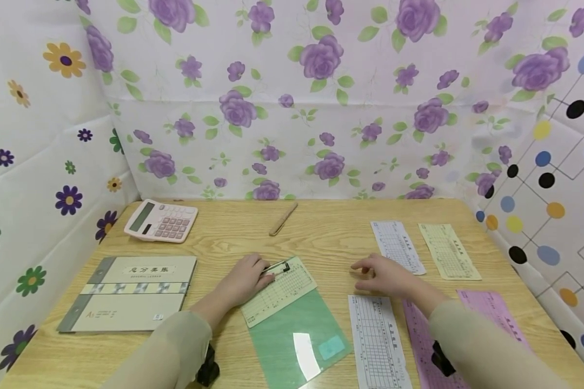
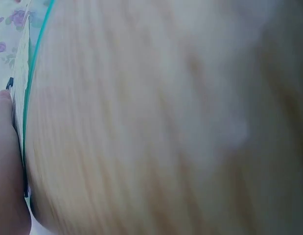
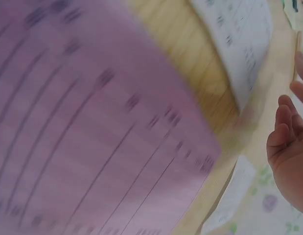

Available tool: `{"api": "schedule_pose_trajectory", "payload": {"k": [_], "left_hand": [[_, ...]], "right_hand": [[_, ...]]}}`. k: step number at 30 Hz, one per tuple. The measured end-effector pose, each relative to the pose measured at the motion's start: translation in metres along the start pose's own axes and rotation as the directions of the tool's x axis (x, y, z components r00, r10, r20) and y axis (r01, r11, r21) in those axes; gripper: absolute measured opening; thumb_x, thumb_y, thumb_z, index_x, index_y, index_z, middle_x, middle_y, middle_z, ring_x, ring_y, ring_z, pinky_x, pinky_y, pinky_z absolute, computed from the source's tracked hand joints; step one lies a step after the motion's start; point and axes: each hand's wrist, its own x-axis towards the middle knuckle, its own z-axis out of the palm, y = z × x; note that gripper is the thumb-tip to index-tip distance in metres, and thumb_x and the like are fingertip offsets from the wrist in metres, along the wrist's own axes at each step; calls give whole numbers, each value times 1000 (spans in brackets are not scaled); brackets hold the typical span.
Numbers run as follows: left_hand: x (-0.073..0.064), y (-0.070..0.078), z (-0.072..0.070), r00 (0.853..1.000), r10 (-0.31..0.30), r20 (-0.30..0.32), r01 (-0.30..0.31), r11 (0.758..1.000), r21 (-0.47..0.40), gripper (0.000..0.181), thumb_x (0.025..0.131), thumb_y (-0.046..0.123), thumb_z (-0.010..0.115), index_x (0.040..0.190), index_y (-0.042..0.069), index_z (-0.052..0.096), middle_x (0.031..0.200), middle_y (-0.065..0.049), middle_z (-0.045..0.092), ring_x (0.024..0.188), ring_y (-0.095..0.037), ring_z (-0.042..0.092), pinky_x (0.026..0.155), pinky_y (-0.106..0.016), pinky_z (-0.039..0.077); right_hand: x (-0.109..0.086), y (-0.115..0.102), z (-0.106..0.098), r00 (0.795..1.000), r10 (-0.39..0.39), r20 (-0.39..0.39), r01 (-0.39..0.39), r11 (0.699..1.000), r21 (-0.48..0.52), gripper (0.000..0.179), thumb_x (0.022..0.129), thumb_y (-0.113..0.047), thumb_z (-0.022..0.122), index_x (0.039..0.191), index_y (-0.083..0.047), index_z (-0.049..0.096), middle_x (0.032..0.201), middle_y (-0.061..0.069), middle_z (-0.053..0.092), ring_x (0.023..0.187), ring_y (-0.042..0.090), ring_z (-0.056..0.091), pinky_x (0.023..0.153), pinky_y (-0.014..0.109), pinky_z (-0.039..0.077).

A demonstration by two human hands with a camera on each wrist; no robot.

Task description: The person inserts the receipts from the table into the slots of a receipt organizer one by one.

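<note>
A green clipboard (image 1: 299, 335) lies at the middle front of the table with a yellow form (image 1: 284, 292) under its metal clip (image 1: 283, 266). My left hand (image 1: 245, 278) holds the clip end, thumb over the form and fingers at the clip; it hides part of the clip. In the left wrist view, the clipboard's green edge (image 2: 33, 73) runs beside the left hand (image 2: 7, 147). My right hand (image 1: 379, 275) is held over the table with loosely bent fingers and nothing in them. It is near a white form (image 1: 377, 335) and overlaps a farther white form (image 1: 399, 246).
Pink forms (image 1: 491, 313) lie under and beside the right forearm. Another yellow form (image 1: 450, 251) is at the back right. On the left are a ledger book (image 1: 136, 319) and a pink calculator (image 1: 170, 221). A thin brown stick-like object (image 1: 283, 219) lies near the back edge.
</note>
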Motion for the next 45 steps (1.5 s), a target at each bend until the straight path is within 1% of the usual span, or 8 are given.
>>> {"api": "schedule_pose_trajectory", "payload": {"k": [3, 7, 12, 16, 24, 34, 39, 45], "left_hand": [[-1, 0, -1, 1000, 6, 5, -6, 1000, 12, 40, 93, 36, 57, 117, 4, 59, 104, -6, 52, 97, -22, 51, 87, -38, 44], [-4, -2, -2, 1000, 24, -4, -24, 1000, 19, 39, 93, 35, 58, 117, 4, 59, 101, -5, 51, 93, -21, 49, 83, -37, 44], [-6, -4, -1, 1000, 23, -7, -23, 1000, 18, 39, 93, 35, 58, 117, 5, 59, 102, -5, 51, 93, -21, 50, 83, -38, 44], [-7, -4, -1, 1000, 19, -3, -19, 1000, 20, 40, 92, 36, 58, 117, 5, 58, 102, -5, 51, 94, -21, 50, 84, -38, 44], [-6, -3, -1, 1000, 25, -13, -25, 1000, 6, 39, 92, 36, 59, 117, 5, 59, 101, -6, 51, 94, -22, 49, 84, -38, 43], [-5, -4, -1, 999, 29, -39, -29, 1000, -4, 38, 92, 34, 60, 115, 4, 60, 100, -6, 51, 94, -22, 49, 84, -38, 43], [-6, -3, -2, 999, 24, -34, -24, 1000, -3, 37, 92, 34, 60, 114, 5, 60, 100, -6, 51, 94, -22, 49, 83, -38, 43], [-6, -2, -2, 999, 18, -38, -19, 1000, -11, 38, 91, 34, 60, 114, 4, 60, 100, -6, 51, 94, -22, 49, 84, -38, 43]], "right_hand": [[-9, 8, -3, 1000, -10, 21, 11, 1000, -29, 43, 81, -31, 73, 118, -11, 63, 102, 2, 56, 81, 14, 49, 71, 33, 43], [-20, 17, -4, 998, -38, 57, 42, 997, -66, 46, 78, -36, 75, 115, -11, 64, 98, -2, 56, 83, 15, 49, 72, 34, 44], [-30, 25, -2, 995, -28, 95, 34, 997, -65, 54, 75, -42, 76, 118, -13, 62, 99, -3, 53, 87, 14, 49, 76, 36, 44], [-34, 29, 0, 994, -30, 105, 37, 997, -62, 56, 75, -41, 77, 121, -13, 59, 101, -2, 51, 87, 14, 48, 75, 35, 43], [-35, 32, 3, 993, -28, 111, 32, 999, -40, 52, 77, -35, 76, 120, -13, 58, 94, -4, 52, 83, 14, 47, 74, 34, 44], [-33, 33, 5, 995, -13, 96, 18, 998, -54, 43, 81, -29, 74, 119, -16, 59, 89, -8, 52, 79, 13, 47, 71, 31, 42], [-32, 33, 7, 995, -42, 87, 47, 997, -57, 38, 84, -26, 71, 119, -17, 59, 85, -9, 51, 75, 11, 46, 65, 27, 41], [-32, 29, 6, 999, -13, 51, 13, 1000, -17, 33, 85, -21, 70, 116, -16, 61, 80, -6, 50, 70, 11, 45, 59, 26, 39]]}}
